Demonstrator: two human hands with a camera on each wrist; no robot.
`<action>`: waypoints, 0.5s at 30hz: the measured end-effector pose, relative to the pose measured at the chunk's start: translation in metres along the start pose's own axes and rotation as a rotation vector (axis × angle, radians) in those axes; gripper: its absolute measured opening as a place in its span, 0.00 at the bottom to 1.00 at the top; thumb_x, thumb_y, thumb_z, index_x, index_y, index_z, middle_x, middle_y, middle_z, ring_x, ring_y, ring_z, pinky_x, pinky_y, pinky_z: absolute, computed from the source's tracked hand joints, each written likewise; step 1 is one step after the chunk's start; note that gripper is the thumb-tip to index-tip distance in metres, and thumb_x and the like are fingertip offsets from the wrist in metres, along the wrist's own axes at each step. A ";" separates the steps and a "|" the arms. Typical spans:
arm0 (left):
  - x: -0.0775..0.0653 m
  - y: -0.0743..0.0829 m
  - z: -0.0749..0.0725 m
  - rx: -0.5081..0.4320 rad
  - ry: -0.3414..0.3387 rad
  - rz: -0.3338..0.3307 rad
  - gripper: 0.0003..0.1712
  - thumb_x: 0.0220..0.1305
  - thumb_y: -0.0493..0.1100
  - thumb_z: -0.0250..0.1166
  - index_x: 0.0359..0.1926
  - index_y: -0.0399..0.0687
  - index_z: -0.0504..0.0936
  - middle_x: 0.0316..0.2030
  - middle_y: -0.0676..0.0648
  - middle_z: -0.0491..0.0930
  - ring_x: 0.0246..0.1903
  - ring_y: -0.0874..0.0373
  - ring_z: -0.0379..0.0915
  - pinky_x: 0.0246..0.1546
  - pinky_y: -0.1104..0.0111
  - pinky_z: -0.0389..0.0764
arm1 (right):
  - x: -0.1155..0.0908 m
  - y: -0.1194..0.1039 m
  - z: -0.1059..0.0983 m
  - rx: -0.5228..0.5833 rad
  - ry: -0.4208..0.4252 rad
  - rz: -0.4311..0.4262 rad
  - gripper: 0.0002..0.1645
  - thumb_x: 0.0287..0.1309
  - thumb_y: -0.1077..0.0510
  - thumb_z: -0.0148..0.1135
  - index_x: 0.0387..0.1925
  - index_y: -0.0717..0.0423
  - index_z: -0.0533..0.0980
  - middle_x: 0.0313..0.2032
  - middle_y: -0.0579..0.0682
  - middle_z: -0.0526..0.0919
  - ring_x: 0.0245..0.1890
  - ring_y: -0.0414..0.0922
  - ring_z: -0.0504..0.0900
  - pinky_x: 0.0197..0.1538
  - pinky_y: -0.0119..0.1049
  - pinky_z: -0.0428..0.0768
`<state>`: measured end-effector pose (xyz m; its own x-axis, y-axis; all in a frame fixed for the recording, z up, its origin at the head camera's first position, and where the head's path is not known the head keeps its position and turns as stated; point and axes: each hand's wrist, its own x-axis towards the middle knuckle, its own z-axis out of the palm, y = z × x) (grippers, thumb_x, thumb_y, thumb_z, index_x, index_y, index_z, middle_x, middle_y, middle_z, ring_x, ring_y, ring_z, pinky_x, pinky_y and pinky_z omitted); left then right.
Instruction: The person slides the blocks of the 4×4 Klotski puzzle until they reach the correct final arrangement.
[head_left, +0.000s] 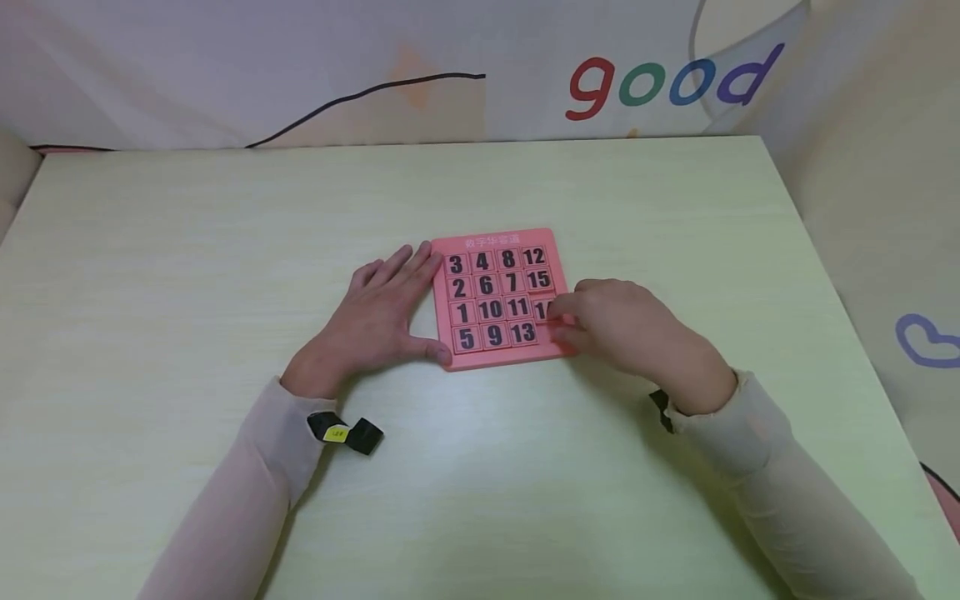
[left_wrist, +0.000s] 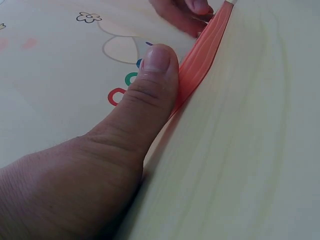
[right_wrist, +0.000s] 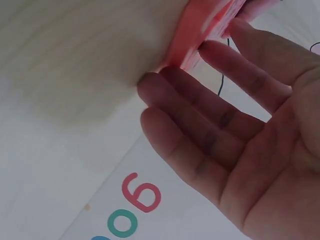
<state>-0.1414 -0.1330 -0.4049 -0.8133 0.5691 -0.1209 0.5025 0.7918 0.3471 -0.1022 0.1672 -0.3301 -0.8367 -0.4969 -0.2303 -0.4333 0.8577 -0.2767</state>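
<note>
A pink number sliding puzzle [head_left: 498, 362] lies flat mid-table, its square tiles bearing black numbers. The rows read 3, 4, 8, 12; then 2, 6, 7, 15; then 1, 10, 11 and a tile partly hidden by fingers; then 5, 9, 13. My left hand [head_left: 375, 321] spreads along the puzzle's left side, fingertips by the upper corner and thumb [left_wrist: 157, 75] against the lower one. From the right, my right hand [head_left: 626, 325] touches the partly covered tile [head_left: 541, 311] with a fingertip. Its thumb is beside the 13 tile, over the lower right corner. In the right wrist view the other fingers [right_wrist: 185, 145] extend loosely.
The pale wooden table [head_left: 187, 250] stretches around the puzzle. Behind it hangs a printed cloth [head_left: 300, 67] with the coloured word "good", and more cloth covers the right side. Black straps with small devices [head_left: 345, 432] sit at the sleeve cuffs.
</note>
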 end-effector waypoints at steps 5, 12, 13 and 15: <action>-0.001 -0.001 -0.001 -0.012 -0.002 0.005 0.75 0.45 0.86 0.61 0.82 0.54 0.39 0.80 0.52 0.33 0.78 0.53 0.25 0.73 0.50 0.39 | 0.010 0.000 0.003 0.003 -0.013 0.066 0.19 0.65 0.57 0.67 0.56 0.58 0.80 0.27 0.48 0.75 0.29 0.47 0.71 0.31 0.38 0.67; -0.001 -0.002 -0.001 -0.010 0.003 0.009 0.74 0.46 0.86 0.61 0.82 0.54 0.39 0.80 0.53 0.33 0.78 0.54 0.25 0.73 0.51 0.39 | 0.010 0.002 0.004 0.020 -0.046 0.065 0.13 0.62 0.58 0.69 0.49 0.53 0.82 0.28 0.48 0.75 0.29 0.47 0.71 0.31 0.38 0.68; -0.001 -0.002 -0.001 -0.010 0.003 0.009 0.74 0.46 0.86 0.61 0.82 0.55 0.39 0.80 0.53 0.33 0.78 0.54 0.25 0.73 0.50 0.39 | 0.008 0.002 0.003 0.022 -0.050 0.056 0.12 0.62 0.59 0.69 0.47 0.52 0.82 0.28 0.47 0.75 0.29 0.47 0.71 0.31 0.38 0.69; 0.000 -0.003 -0.001 -0.009 0.002 0.010 0.74 0.46 0.86 0.60 0.82 0.55 0.39 0.80 0.53 0.33 0.78 0.54 0.25 0.73 0.50 0.39 | 0.006 0.002 0.002 0.025 -0.053 0.035 0.11 0.61 0.60 0.69 0.45 0.50 0.82 0.28 0.47 0.74 0.29 0.46 0.71 0.32 0.38 0.69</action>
<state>-0.1427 -0.1354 -0.4049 -0.8091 0.5762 -0.1156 0.5076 0.7843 0.3565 -0.1071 0.1658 -0.3335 -0.8318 -0.4737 -0.2895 -0.3949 0.8714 -0.2910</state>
